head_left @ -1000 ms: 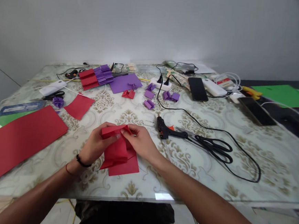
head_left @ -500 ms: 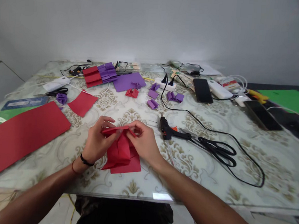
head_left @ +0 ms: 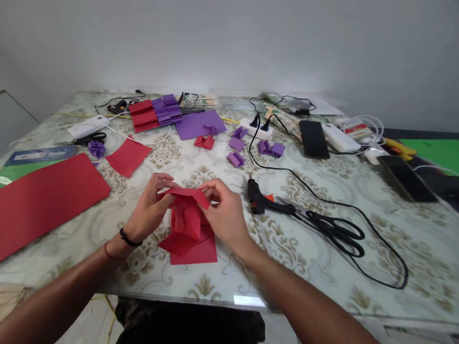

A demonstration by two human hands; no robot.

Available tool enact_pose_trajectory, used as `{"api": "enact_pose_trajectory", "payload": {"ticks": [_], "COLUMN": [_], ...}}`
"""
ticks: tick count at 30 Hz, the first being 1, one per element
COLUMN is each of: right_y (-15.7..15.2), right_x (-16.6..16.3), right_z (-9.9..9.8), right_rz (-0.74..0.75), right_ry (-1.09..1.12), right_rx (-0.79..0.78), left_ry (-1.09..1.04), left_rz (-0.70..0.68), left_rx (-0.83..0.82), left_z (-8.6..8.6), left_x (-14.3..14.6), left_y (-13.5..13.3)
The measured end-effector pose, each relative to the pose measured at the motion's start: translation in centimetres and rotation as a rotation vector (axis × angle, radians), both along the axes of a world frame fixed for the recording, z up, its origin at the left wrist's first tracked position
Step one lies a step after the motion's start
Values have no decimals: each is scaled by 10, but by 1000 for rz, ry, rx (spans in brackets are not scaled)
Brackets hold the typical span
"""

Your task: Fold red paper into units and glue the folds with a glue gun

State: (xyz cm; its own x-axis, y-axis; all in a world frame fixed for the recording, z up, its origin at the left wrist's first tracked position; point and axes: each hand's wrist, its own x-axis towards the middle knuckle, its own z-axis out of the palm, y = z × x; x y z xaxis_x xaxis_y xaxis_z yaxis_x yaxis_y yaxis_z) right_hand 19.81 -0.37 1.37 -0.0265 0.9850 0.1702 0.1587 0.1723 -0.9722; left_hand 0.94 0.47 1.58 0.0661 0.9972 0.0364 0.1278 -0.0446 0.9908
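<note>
A folded piece of red paper (head_left: 186, 219) is held between my two hands over the table. My left hand (head_left: 151, 203) pinches its upper left edge, the fingers partly behind the paper. At the upper right corner, my right hand (head_left: 224, 211) grips the same paper between thumb and fingers. Beneath it lies a flat red sheet (head_left: 203, 252) on the patterned tabletop. To the right of my right hand rest a black glue gun (head_left: 256, 198) and black-handled scissors (head_left: 334, 228).
A long red sheet (head_left: 40, 205) and a smaller red piece (head_left: 128, 156) lie to the left. Folded purple pieces (head_left: 237, 146), a power strip (head_left: 254, 128) and a phone (head_left: 313, 139) sit farther back. A black cord (head_left: 354, 205) curves across the right side.
The upper flap of the folded red paper has opened out toward me, showing more of its face. My left hand has shifted slightly up; both hands keep their hold.
</note>
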Motion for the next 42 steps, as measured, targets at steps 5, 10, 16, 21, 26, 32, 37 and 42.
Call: {"api": "enact_pose_trajectory", "payload": {"ticks": [5,10,16,21,26,32,37,42], "right_y": [3,7,4,6,6,2,9,11], "right_x": [4,7,6,8,8,7,12,14], "right_z": [2,1,-1,-2,0,-1,-3,-4], "right_rz": [-31,-47,-1,69,238,334,292,323], "right_ry": [-32,-54,-48,35,35,-171,-177,-128], "right_rx": [25,38,27,-29,-203,-191,-184,-235], "left_ry": [-68,-11,-26,-122,-124,-113,-175,-189], "left_rz": [-37,-36,-171,-240,-207,-202,-217,-173], "left_rx": [-87,-124,-260,-309,-263,-221,-197,-155], "left_z": [5,7,5,5,4,8,11,11], "left_x": [-3,-11,-13,-8,-9,-9,-9,-13], "left_y": [3,9,11,10,9,5,4,7]}}
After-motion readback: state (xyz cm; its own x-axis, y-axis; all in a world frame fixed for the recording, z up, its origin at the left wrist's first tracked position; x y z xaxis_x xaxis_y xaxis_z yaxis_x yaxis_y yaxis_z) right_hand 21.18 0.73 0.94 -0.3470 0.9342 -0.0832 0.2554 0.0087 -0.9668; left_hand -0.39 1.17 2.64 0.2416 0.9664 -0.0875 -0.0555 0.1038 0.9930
